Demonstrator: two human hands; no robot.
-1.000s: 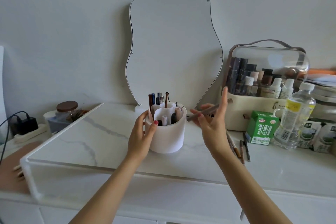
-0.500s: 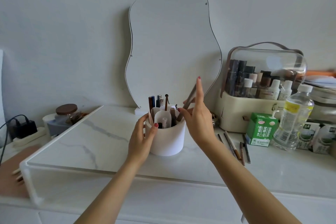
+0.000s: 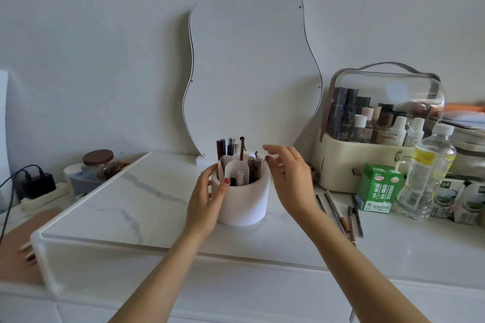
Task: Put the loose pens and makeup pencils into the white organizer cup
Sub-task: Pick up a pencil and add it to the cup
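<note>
White organizer cup (image 3: 242, 198) stands on the marble-patterned riser (image 3: 136, 207), toward its right end and just in front of the wavy-edged mirror (image 3: 252, 68) that leans on the wall. My left hand (image 3: 207, 200) grips the cup's left side, fingers curled round the wall, thumb near the rim. My right hand (image 3: 290, 178) hovers just beside the cup's right rim, fingers loose and spread, holding nothing; a ring shows on one finger. Inside the cup, the compartments hold upright pens and makeup pencils (image 3: 237, 155): dark-capped ones at the back left, a brown stick with a round tip in the middle, brown pencils at the right. Which compartment each sits in I cannot tell. On the worktop (image 3: 420, 249) to the right of the riser, several loose pencils (image 3: 341, 214) lie side by side, pointing roughly front to back, well apart from the cup. Behind them sits a clear-lidded cosmetics case (image 3: 380, 128) full of bottles, with a green drink carton (image 3: 379, 187) and a plastic water bottle (image 3: 426, 173) in front of it, and more cartons at the right edge. At the left end of the worktop: a glass jar with a brown lid (image 3: 98, 162), a black charger (image 3: 39, 183) plugged into a power strip.
</note>
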